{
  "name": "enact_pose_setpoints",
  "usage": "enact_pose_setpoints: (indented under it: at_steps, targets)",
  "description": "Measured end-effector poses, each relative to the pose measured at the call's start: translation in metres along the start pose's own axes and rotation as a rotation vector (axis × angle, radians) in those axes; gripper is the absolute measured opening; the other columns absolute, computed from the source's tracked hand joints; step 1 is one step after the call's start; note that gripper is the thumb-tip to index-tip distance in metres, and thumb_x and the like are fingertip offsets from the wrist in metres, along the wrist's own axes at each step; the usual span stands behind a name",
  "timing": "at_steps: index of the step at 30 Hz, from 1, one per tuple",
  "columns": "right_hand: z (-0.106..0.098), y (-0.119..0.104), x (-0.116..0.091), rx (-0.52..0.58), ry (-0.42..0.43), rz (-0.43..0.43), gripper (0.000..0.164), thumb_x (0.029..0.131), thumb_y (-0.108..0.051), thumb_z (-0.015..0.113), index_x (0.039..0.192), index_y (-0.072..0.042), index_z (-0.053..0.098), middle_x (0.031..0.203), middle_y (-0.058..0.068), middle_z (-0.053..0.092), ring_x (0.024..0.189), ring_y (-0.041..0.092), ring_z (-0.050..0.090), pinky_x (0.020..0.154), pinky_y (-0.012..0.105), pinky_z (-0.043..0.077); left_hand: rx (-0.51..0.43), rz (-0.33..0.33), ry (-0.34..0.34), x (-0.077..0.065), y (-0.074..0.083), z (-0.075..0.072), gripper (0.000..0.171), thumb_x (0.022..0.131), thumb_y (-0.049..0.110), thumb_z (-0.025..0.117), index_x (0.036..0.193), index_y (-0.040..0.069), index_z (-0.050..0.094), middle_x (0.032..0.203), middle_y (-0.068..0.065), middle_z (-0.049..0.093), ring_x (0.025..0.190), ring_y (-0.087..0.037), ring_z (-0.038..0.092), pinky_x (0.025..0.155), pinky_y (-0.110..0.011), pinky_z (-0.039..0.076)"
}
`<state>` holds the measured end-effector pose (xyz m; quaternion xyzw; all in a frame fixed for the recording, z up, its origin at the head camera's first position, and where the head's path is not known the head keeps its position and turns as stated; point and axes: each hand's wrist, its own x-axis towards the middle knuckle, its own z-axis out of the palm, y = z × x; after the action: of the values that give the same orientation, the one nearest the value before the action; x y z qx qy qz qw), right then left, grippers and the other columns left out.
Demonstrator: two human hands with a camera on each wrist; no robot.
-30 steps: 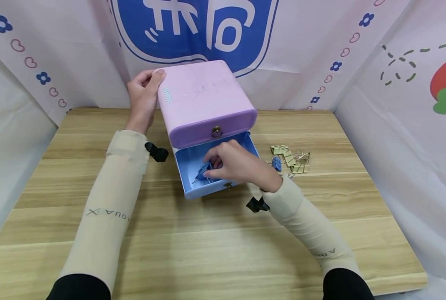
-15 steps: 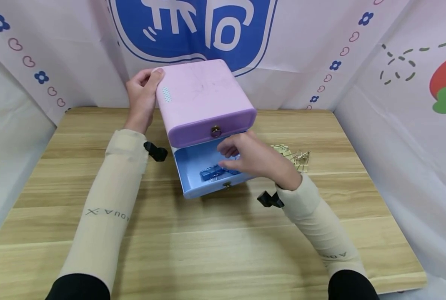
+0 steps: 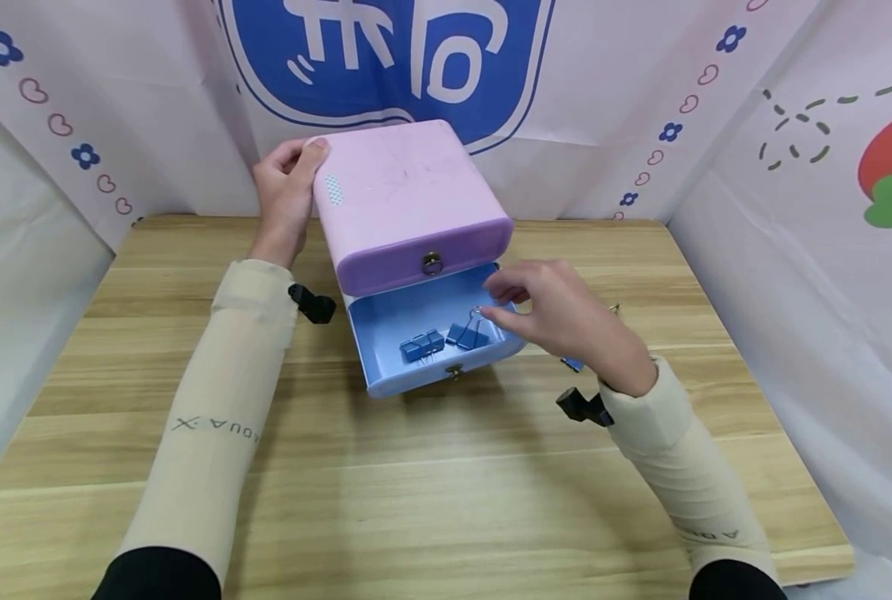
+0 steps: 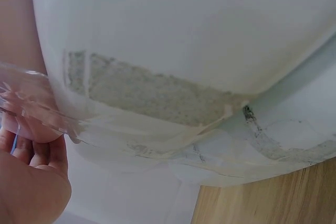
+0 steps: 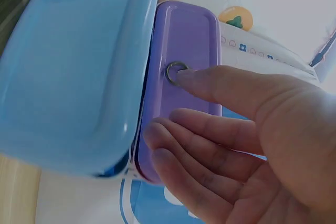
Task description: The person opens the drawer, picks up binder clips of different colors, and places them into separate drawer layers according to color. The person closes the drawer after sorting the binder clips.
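A two-drawer box (image 3: pixel 404 183), pink on top with a closed purple upper drawer (image 3: pixel 386 267), stands on the table. Its light blue lower drawer (image 3: pixel 397 385) is pulled out. Inside lie a blue binder clip (image 3: pixel 422 345) and another blue binder clip (image 3: pixel 467 336) with a raised wire handle. My left hand (image 3: pixel 284 200) grips the box's back left corner, thumb on top; in the left wrist view its fingers (image 4: pixel 50 153) curl at the edge. My right hand (image 3: pixel 569 321), fingers loosely bent and holding nothing, hovers over the drawer's right end; the right wrist view shows its palm.
Right of the drawer, partly hidden by my right hand, a blue binder clip (image 3: pixel 573 364) lies on the wooden table (image 3: pixel 416 500). A bit of gold clip wire (image 3: pixel 614 308) shows behind that hand. A printed cloth (image 3: pixel 581 108) hangs behind the box.
My right hand has let go of a blue binder clip in the drawer and moved right, uncovering both clips there. It now hides most of the clips on the table. The left hand stays put.
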<state>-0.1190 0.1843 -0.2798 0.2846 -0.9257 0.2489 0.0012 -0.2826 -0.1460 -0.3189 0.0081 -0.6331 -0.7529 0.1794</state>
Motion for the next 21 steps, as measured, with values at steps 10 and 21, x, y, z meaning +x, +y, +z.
enact_pose_setpoints:
  at_steps: [10,21]
  targets:
    - [-0.014,0.021,-0.020,-0.060,0.074,0.028,0.026,0.093,-0.013,0.081,0.116,0.000,0.077,0.107,0.013,0.080,0.094,0.025,0.077,0.088,0.044,0.064,0.004,-0.009,0.000,0.001,0.001,-0.001,0.020,0.095,0.028,0.079,0.107,0.012,0.078,0.092,0.004,0.071,0.080,-0.009,0.063,0.071,-0.020,0.052]
    - [-0.009,0.053,-0.023,-0.146,0.054,0.120,0.024,0.094,-0.013,0.081,0.111,0.003,0.077,0.105,0.017,0.079,0.094,0.030,0.076,0.086,0.046,0.064,-0.005,-0.015,-0.005,0.001,0.000,-0.001,0.019,0.095,0.028,0.079,0.107,0.012,0.078,0.093,0.003,0.070,0.081,-0.009,0.063,0.071,-0.020,0.052]
